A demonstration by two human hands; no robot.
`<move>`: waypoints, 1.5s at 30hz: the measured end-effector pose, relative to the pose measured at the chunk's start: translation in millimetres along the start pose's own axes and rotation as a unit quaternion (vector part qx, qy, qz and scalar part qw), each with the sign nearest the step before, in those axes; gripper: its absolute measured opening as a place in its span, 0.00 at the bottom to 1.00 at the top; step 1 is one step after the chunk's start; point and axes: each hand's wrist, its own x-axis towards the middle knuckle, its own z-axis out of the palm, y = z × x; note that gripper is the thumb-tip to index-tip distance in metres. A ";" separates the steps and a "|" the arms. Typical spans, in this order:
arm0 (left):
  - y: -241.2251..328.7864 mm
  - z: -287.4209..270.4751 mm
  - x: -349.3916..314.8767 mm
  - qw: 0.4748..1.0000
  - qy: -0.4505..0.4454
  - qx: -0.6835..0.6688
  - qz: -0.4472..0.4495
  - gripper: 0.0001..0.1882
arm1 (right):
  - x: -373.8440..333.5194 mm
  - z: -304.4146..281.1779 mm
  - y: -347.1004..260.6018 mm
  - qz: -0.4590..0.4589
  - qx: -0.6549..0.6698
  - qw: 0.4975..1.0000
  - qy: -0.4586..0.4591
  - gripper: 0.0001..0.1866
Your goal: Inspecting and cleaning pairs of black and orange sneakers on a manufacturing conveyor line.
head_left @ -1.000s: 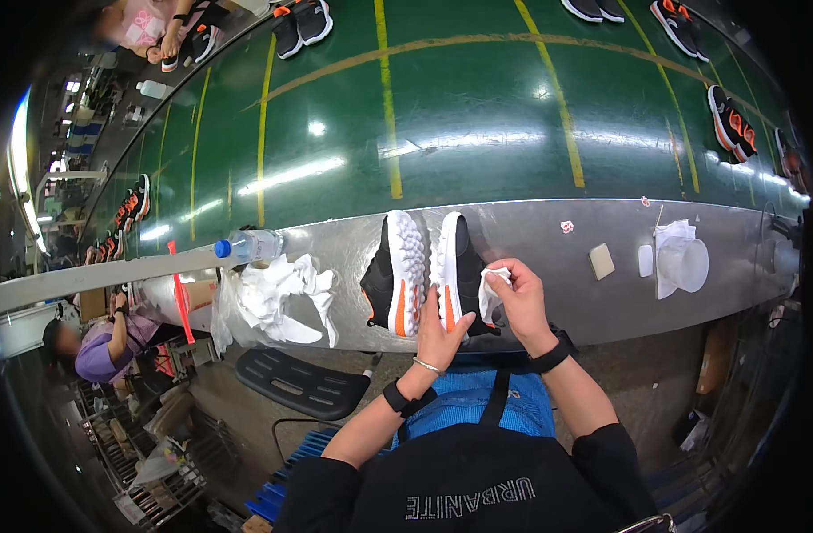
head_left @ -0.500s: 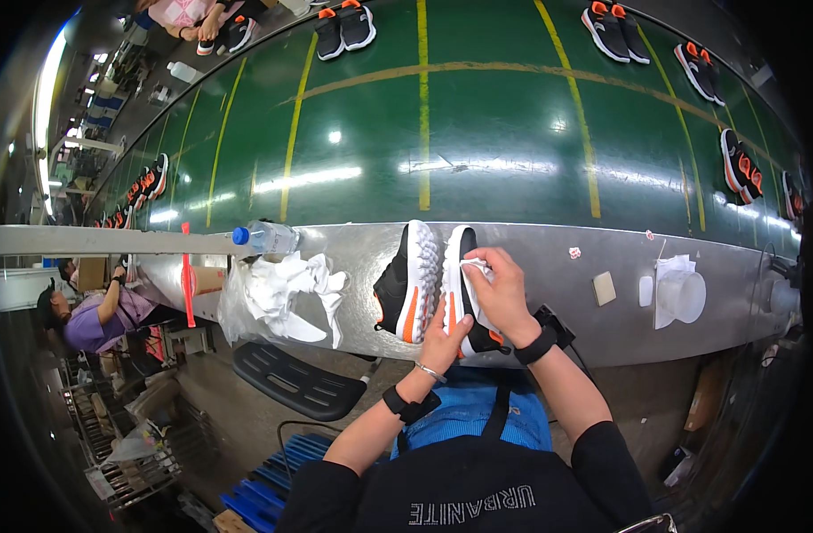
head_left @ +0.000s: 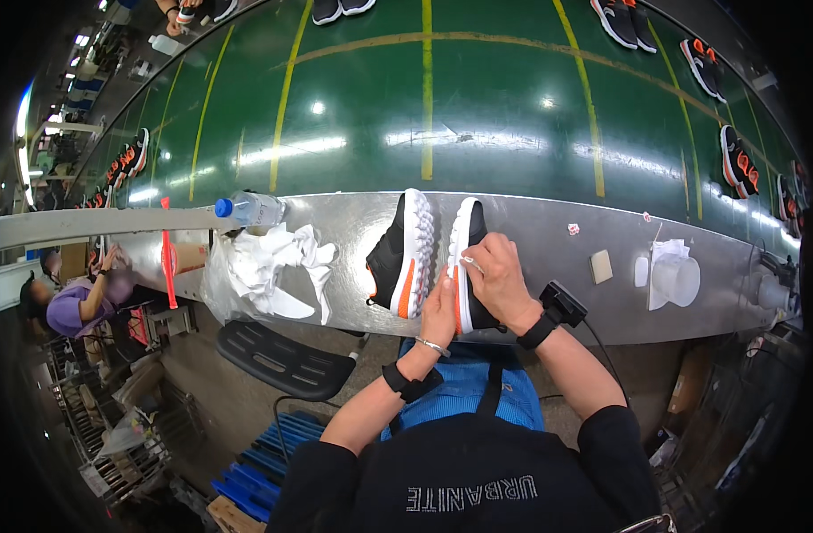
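Note:
A black sneaker [head_left: 477, 220] with a white sole lies on its side on the metal bench in front of me. My left hand [head_left: 438, 313] grips its sole from the near left side. My right hand [head_left: 502, 277] is closed over its right side, pinching a white cloth, of which only a small bit [head_left: 468, 261] shows against the sole edge. Just left of it rests the matching sneaker [head_left: 391, 258], also on its side, its knobbly white and orange sole toward the held one. Neither hand touches that second sneaker.
White cloths [head_left: 278, 266] in a plastic bag and a blue-capped bottle [head_left: 251, 210] sit left. Rightward lie a beige block [head_left: 600, 266] and a translucent cup [head_left: 677, 279]. Beyond the bench, a green conveyor [head_left: 353, 115] carries sneakers. A black stool [head_left: 286, 360] stands below; another person [head_left: 79, 302] is far left.
The held sneaker has rolled so its black upper faces more to the right. My right hand has shifted along its side, and less white cloth shows. The whole view has tilted slightly.

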 end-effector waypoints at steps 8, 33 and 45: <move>-1.2 1.0 0.7 1.000 0.003 0.002 0.020 0.27 | -50.1 -36.2 -25.9 0.036 0.001 0.983 -0.179 0.03; -1.1 9.0 9.9 0.996 0.051 -0.068 -0.036 0.28 | -47.7 -25.4 -25.3 0.013 0.039 0.999 -0.028 0.05; 44.1 4.0 6.4 0.821 -0.107 -0.510 -0.233 0.25 | -62.5 -41.1 -46.8 0.171 0.264 0.948 0.055 0.05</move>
